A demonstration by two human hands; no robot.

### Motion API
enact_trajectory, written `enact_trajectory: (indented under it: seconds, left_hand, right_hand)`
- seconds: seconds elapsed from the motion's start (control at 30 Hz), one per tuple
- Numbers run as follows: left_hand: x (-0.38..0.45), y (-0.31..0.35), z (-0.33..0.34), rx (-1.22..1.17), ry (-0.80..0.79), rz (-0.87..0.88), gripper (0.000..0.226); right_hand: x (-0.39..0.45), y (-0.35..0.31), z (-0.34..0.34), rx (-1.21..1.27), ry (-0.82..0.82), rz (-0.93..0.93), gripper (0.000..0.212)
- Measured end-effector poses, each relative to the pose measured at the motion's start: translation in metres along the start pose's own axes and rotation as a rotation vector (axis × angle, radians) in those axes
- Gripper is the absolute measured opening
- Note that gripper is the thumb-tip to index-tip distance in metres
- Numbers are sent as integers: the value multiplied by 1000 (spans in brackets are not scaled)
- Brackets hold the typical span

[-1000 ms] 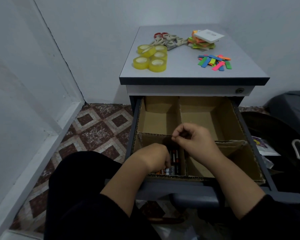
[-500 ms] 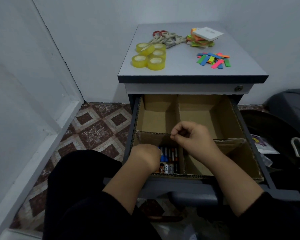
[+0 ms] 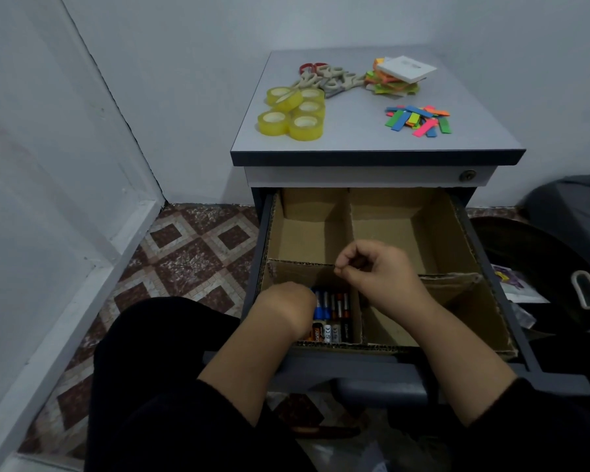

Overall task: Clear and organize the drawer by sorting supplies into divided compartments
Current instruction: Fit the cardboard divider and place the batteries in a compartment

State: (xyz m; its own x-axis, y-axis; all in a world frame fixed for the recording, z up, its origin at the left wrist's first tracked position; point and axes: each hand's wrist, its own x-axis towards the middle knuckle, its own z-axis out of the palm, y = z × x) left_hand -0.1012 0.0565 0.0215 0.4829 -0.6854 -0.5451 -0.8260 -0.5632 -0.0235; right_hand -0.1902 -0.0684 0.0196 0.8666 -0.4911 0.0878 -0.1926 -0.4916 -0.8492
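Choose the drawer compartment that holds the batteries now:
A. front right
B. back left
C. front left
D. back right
C: the batteries lie in the front-left section of the cardboard divider, beside the left hand; the other sections show only bare cardboard.
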Motion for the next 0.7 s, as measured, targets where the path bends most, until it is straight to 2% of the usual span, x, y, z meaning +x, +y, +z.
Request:
enact_trajectory:
  seconds: [0.17,0.5,0.6,0.7]
  left_hand:
    - [0,-1,1,-35,23,2,29]
    - [12,-6,2,-196,188,-13,20]
    - [9,-7,0,-184,205,-1,26]
    - [14,-5,-5,-220,172,45,43]
  right_hand:
    - [1,1,1,1,-1,-3,23]
    - [-1,-2,-1,-29,-10,-12,19]
    - [-1,-3,-1,-21,-19,-1,18]
    - [1,-1,-1,-3,-13,-8,19]
